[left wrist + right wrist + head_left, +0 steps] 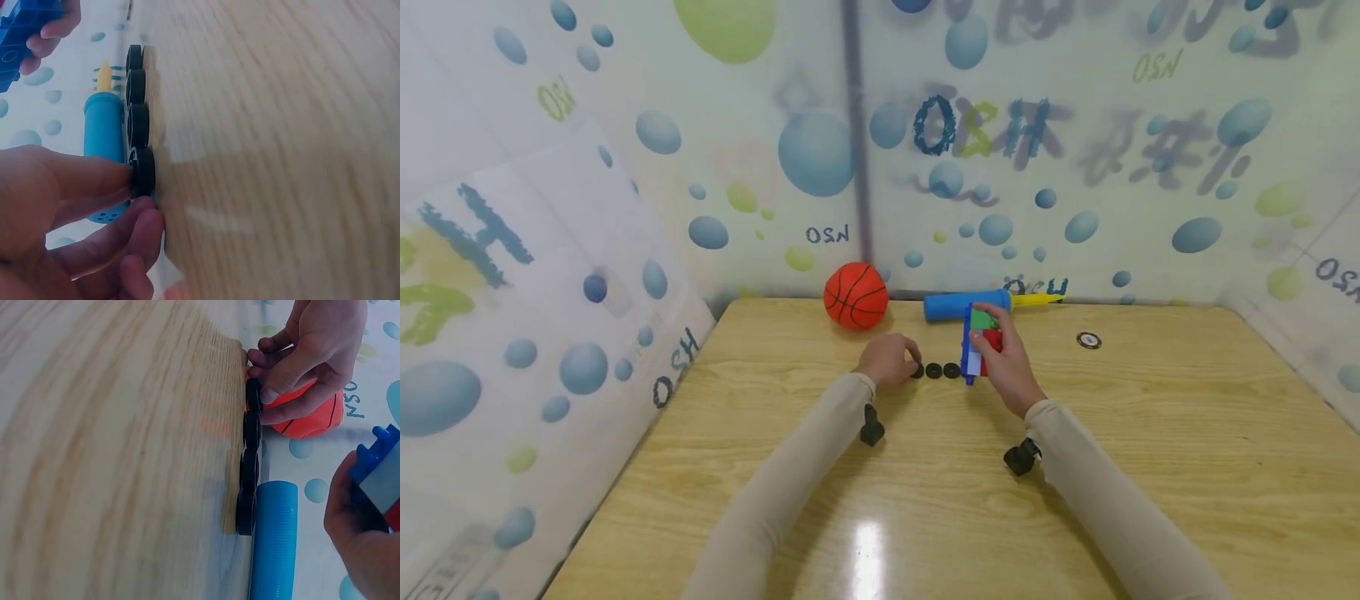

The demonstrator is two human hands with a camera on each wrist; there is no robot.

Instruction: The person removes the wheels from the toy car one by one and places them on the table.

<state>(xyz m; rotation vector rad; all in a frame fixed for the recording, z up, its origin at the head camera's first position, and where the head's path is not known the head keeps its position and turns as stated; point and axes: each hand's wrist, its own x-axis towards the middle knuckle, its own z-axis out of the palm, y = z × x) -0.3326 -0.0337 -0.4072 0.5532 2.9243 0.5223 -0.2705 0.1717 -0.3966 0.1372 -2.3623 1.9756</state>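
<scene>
Several small black wheels lie in a row on the wooden table. My left hand pinches the leftmost wheel between thumb and fingers; in the right wrist view it is the far wheel of the row. My right hand grips a block of stacked bricks, blue, green, red and white, and holds it upright just right of the wheels. The block's blue studs show above the right hand.
An orange toy basketball and a blue hand pump with a yellow nozzle lie at the back of the table against the bubble-patterned wall. A small round disc sits to the right. Patterned walls close in both sides.
</scene>
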